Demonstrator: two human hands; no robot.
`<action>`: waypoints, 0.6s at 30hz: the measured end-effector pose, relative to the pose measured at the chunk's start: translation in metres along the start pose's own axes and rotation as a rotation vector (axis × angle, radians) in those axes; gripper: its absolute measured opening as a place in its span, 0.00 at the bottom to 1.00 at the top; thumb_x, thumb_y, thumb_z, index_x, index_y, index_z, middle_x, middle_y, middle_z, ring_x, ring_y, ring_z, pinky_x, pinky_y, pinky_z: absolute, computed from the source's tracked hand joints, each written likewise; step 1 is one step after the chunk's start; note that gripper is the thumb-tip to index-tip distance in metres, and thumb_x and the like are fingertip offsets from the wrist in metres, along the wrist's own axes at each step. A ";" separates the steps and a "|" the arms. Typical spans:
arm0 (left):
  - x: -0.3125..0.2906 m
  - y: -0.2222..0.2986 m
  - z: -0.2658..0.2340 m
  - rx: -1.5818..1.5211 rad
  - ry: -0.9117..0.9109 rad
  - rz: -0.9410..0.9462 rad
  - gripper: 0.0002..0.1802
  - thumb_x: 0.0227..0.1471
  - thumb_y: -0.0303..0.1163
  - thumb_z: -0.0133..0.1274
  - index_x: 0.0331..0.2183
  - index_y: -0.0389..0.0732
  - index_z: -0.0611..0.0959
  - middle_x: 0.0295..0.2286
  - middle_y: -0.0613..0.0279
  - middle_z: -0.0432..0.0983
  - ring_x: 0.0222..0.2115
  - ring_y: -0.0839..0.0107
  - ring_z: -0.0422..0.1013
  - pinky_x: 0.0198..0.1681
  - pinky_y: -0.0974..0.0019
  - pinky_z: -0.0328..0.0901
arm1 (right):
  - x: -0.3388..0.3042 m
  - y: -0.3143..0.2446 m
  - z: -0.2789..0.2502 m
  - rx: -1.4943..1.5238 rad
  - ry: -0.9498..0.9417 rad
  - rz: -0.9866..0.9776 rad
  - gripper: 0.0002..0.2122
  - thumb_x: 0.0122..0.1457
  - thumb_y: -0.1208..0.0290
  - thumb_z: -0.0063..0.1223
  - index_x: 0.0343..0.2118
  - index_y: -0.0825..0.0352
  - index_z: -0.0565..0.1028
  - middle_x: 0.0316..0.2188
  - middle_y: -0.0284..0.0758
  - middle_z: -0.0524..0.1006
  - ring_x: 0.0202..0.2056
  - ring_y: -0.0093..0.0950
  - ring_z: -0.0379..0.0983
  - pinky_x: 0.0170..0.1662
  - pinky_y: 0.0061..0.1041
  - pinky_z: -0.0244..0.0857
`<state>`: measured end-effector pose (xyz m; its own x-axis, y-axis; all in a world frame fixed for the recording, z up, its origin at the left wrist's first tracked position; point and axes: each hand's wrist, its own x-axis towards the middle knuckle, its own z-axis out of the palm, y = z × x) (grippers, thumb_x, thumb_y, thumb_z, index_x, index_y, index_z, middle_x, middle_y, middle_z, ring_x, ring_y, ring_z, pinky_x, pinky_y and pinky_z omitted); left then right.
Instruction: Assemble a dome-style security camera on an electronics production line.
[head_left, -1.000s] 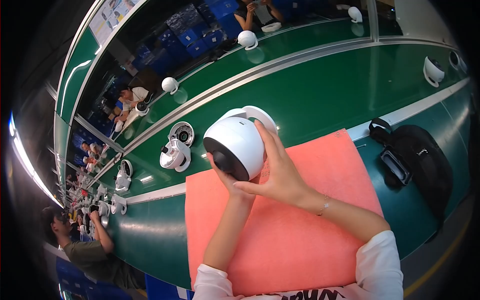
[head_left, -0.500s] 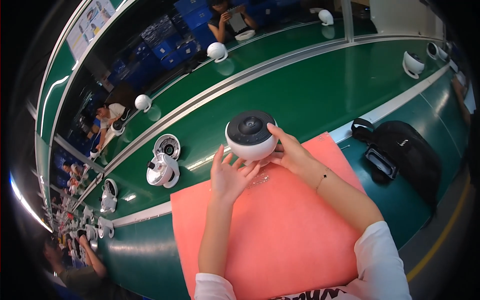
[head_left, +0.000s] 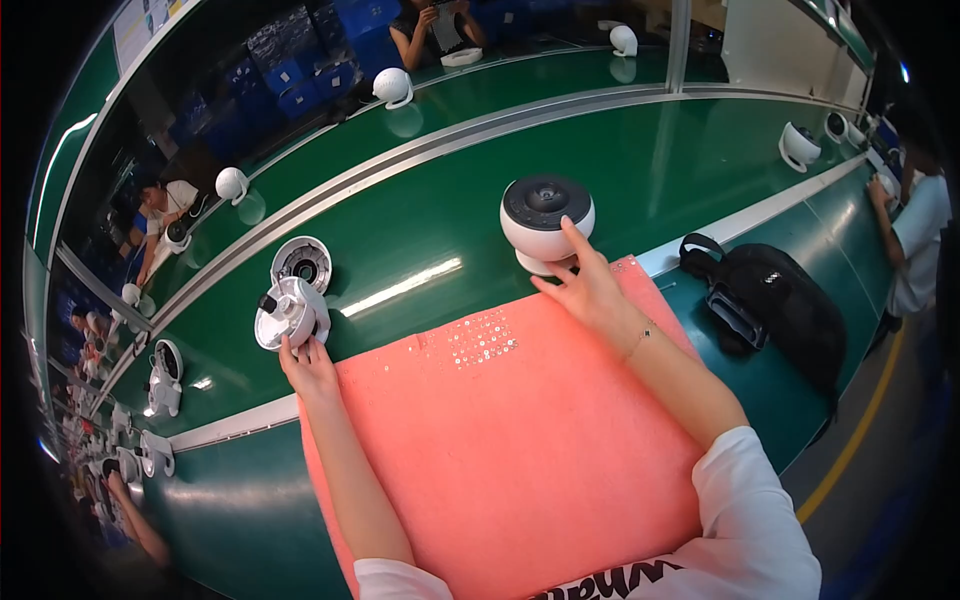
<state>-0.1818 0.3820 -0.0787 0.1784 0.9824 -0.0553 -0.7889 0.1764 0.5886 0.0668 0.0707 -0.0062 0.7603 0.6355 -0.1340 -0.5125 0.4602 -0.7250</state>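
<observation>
Standing, as it seems, on the green strip in the upper centre of the head view, a white round device has its black face turned up. The right hand is against its near right side, one fingertip at the black rim and others low by the base; whether the fingers grip firmly cannot be told. This unit looks whole, its face seated in the shell.

Left of centre, an opened white device shows its inner parts, with a round shell just behind it; they overlap in view, so contact is unclear. The left hand reaches its lower edge, fingers partly bent, their hold impossible to judge. Closing up appears undone on this one.

Small metal pieces, probably screws, lie loose and unfitted along the upper part of the pink mat, which covers part of the worktop. A black bag rests at right.
</observation>
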 end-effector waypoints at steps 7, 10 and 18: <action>-0.016 0.012 0.020 0.203 0.085 0.121 0.33 0.44 0.40 0.56 0.50 0.35 0.65 0.47 0.42 0.62 0.49 0.57 0.62 0.51 0.64 0.62 | -0.038 0.030 0.032 0.044 -0.034 0.264 0.36 0.51 0.69 0.57 0.56 0.67 0.45 0.43 0.37 0.56 0.46 0.36 0.63 0.48 0.40 0.66; -0.037 0.028 0.036 0.354 0.177 0.074 0.37 0.42 0.48 0.55 0.49 0.36 0.66 0.43 0.38 0.66 0.41 0.56 0.70 0.43 0.65 0.68 | -0.038 0.034 0.028 -0.170 -0.219 0.253 0.36 0.51 0.72 0.55 0.58 0.65 0.45 0.42 0.36 0.58 0.44 0.32 0.64 0.44 0.34 0.67; -0.072 0.056 0.077 0.754 -0.003 -0.072 0.35 0.41 0.59 0.46 0.41 0.37 0.74 0.25 0.54 0.75 0.23 0.72 0.71 0.21 0.76 0.62 | -0.066 0.025 0.050 -1.460 -0.600 -0.841 0.31 0.43 0.78 0.56 0.54 0.58 0.60 0.47 0.43 0.53 0.46 0.39 0.57 0.43 0.34 0.61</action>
<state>-0.1936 0.3164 0.0200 0.2169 0.9696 -0.1129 -0.1593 0.1492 0.9759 -0.0162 0.0709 0.0182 0.2000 0.8120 0.5484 0.8842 0.0915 -0.4581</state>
